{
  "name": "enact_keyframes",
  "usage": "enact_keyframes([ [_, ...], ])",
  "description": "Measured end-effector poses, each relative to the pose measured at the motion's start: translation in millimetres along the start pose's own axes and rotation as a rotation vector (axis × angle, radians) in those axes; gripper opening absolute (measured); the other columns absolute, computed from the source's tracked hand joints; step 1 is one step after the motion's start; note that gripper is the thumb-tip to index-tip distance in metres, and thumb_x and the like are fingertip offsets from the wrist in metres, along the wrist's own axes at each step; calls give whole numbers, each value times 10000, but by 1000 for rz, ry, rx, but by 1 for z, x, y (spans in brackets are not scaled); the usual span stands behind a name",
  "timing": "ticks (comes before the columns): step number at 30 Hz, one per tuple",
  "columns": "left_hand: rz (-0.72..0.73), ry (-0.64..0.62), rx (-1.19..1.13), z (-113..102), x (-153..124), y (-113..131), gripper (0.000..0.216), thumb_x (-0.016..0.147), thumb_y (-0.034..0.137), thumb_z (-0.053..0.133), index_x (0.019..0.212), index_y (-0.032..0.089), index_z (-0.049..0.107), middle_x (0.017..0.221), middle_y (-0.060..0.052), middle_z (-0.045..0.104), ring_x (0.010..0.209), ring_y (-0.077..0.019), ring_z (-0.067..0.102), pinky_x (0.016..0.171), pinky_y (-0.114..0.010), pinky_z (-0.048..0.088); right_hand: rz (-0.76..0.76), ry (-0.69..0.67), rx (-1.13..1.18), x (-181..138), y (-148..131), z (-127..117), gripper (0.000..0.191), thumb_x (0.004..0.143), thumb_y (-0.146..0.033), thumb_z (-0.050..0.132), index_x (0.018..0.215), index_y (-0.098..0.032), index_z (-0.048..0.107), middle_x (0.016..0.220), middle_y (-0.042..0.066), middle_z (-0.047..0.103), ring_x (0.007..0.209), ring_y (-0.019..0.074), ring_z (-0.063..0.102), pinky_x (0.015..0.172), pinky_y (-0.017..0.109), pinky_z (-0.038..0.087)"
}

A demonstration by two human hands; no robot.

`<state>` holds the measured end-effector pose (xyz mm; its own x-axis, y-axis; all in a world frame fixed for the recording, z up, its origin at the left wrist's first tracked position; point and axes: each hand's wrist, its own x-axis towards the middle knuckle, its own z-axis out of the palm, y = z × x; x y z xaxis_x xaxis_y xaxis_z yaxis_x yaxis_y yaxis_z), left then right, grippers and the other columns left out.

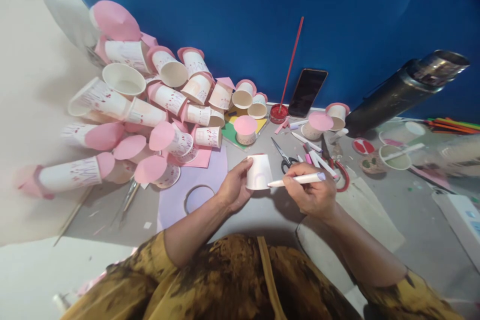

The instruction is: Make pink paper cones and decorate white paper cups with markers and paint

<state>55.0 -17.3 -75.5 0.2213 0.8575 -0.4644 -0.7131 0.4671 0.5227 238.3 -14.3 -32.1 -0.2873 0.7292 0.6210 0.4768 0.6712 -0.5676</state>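
Note:
My left hand (237, 185) is closed around a white paper cup (258, 172), held upside down with its narrow end up. A faint pale purple arch is drawn on the cup's side. Between the fingers of my right hand (312, 192) is a white marker (298, 180) with a purple end. Its tip is at the cup's lower right edge. Black-handled scissors (287, 157) lie just beyond my right hand, beside several loose markers (318, 160). To the left, many decorated paper cups with pink paper discs, such as this cup (245, 130), are piled up.
A black phone (308, 92) leans on the blue wall by a red stick in a round base (279, 113). A dark flask (397, 92) stands at right. Purple paper (170, 205) and a tape ring (198, 197) lie left; a pale cloth (369, 210) lies right.

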Motion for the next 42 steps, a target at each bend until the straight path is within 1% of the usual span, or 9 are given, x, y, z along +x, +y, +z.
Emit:
enact_keyframes([
  [6,33,-18,15,-2,2,-2,295,870,285,668,1106,113,711,944,-108,750,832,-238,717,775,-353,601,-31,16,24,0,0,1,140,897,-189,603,762,-202,640,621,2,679,458,111,532,449,238,392],
  [11,30,-14,17,-4,2,-3,317,850,307,704,1105,118,713,881,-83,733,762,-207,692,705,-310,584,-68,-61,54,-1,1,1,146,905,-200,599,764,-206,636,602,-11,654,451,108,507,463,244,395],
  [15,37,-30,16,-4,2,-3,310,845,311,714,1088,118,717,862,-72,719,735,-191,674,692,-300,579,-83,-21,48,0,1,0,122,908,-177,604,799,-203,653,644,3,676,502,126,568,504,250,432],
  [19,43,-30,25,-4,2,-3,333,831,320,736,1095,119,717,855,-60,703,715,-175,655,618,-260,545,-151,-94,114,0,2,1,116,900,-154,601,809,-206,650,632,-4,661,528,139,593,535,259,449],
  [23,45,-43,35,-5,3,-4,332,819,334,747,1077,127,719,856,-58,702,733,-182,652,669,-282,552,-156,-37,117,-1,3,3,95,913,-150,609,840,-201,643,660,14,675,562,151,617,554,267,464],
  [30,109,-27,102,-2,0,-6,408,744,350,820,1072,123,733,869,-45,703,769,-163,625,671,-246,527,-203,-67,138,-1,2,5,94,935,-159,599,859,-206,629,668,18,684,567,152,621,561,269,488],
  [34,117,-20,128,0,-2,-5,421,723,356,840,1062,129,737,853,-37,701,751,-152,614,658,-232,516,-214,-124,141,-1,1,4,106,936,-171,595,841,-209,622,638,3,658,540,150,602,560,273,489],
  [37,103,-16,122,1,-3,-3,426,728,367,836,1070,137,730,851,-37,698,742,-164,618,655,-258,533,-215,-50,143,0,1,3,91,915,-139,615,859,-208,633,675,16,685,572,157,625,572,271,493],
  [42,109,-14,120,3,-4,-2,374,759,347,808,1054,131,732,847,-42,695,734,-164,621,639,-249,519,-164,-117,146,0,1,2,104,921,-171,595,841,-217,641,645,6,665,536,157,604,545,279,479],
])
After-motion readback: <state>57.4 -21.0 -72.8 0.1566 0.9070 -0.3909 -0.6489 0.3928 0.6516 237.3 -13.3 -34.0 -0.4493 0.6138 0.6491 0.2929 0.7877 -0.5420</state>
